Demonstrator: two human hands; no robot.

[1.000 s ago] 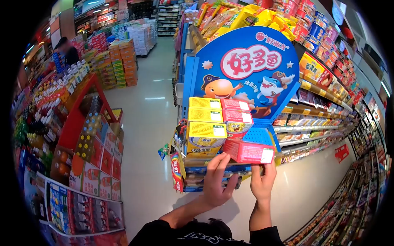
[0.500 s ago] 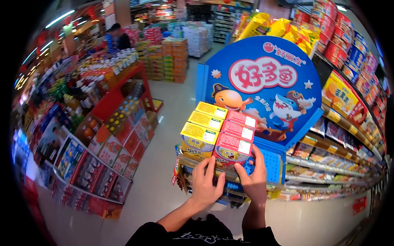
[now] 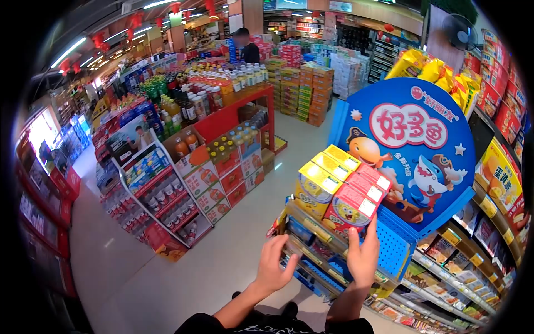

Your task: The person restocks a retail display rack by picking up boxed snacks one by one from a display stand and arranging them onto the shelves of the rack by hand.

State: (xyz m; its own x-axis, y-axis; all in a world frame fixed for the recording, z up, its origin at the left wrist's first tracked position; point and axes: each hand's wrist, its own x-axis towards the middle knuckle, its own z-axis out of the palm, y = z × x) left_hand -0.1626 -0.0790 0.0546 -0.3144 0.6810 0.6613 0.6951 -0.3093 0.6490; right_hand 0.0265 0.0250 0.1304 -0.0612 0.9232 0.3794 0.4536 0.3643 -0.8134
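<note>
Yellow boxes and red boxes stand in two adjoining rows on a blue perforated display shelf. My right hand is at the front right corner of the nearest red box, fingers apart and pointing up, not wrapped round it. Below and left of the boxes, my left hand hangs in front of the shelf edge with its fingers spread and nothing in it. Behind the boxes rises a blue header board with cartoon fish.
Drink bottles and cartons fill a red-framed stand on the left, beside a white rack. Shelves of packaged food run along the right. A person stands in the background among stacked cartons.
The nearest red box went from between both hands into line with the others. My left hand has since drawn away from the boxes. The view has swung left.
</note>
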